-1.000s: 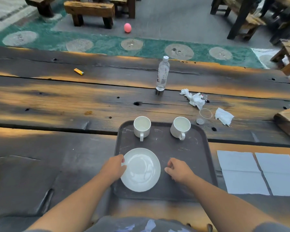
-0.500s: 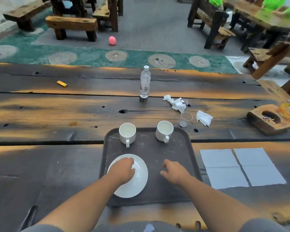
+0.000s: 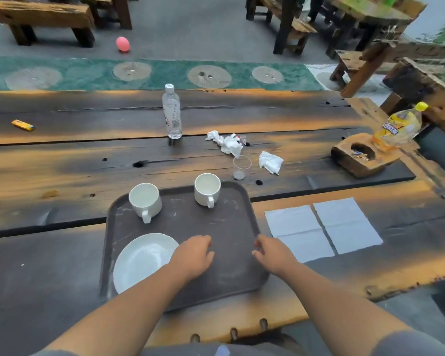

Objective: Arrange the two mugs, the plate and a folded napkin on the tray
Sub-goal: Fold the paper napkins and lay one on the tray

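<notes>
A dark brown tray (image 3: 226, 219) lies on the wooden table in front of me. Two white mugs stand at its far edge, one at the left (image 3: 145, 201) and one at the right (image 3: 207, 188), handles toward me. A white plate (image 3: 141, 260) rests in the tray's near left corner. My left hand (image 3: 194, 256) hovers palm down over the tray's middle, just right of the plate, holding nothing. My right hand (image 3: 274, 255) is at the tray's right rim, fingers loosely curled, empty. Two flat white napkins, left (image 3: 299, 231) and right (image 3: 347, 224), lie unfolded on the table right of the tray.
A water bottle (image 3: 172, 113) stands beyond the tray. Crumpled tissues (image 3: 228, 143) and a clear plastic cup (image 3: 240, 167) lie behind the right mug. A wooden ashtray block (image 3: 360, 156) and a yellow drink bottle (image 3: 397, 127) sit at the far right. A yellow lighter (image 3: 23, 125) lies far left.
My left hand has come off the plate and moved right over the tray's middle. My right hand has shifted right to the tray's rim. The view has turned right.
</notes>
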The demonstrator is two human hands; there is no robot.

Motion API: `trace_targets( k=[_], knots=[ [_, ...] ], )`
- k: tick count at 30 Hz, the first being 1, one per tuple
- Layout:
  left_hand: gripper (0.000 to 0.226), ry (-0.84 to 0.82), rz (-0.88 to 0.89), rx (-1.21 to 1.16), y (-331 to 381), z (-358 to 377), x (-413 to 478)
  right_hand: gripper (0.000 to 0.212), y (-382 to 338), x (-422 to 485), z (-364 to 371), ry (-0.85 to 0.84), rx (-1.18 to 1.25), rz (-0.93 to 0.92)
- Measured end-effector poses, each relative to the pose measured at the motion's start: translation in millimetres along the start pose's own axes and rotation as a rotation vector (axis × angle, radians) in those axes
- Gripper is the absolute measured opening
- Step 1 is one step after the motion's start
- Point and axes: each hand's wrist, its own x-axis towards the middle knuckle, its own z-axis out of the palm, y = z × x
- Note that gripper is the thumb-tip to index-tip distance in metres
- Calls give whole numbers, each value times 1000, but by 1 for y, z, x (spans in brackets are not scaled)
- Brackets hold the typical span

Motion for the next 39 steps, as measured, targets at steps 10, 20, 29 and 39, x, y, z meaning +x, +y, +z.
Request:
trace_targets(
  k=[10,20,29,39],
  knots=[
    [17,88,-100,-103,144,55,62,25,145,41,-43,-19,98,-90],
    [25,46,-258,-126,202,78,98,20,234,80,-80,-55,58,-146],
    [33,62,-130,-48,196,94,121,19,250,103,-78,0,-39,-298],
    [25,14,-113,38,194,107,128,20,255,113,-69,-9,-151,-401]
  ],
)
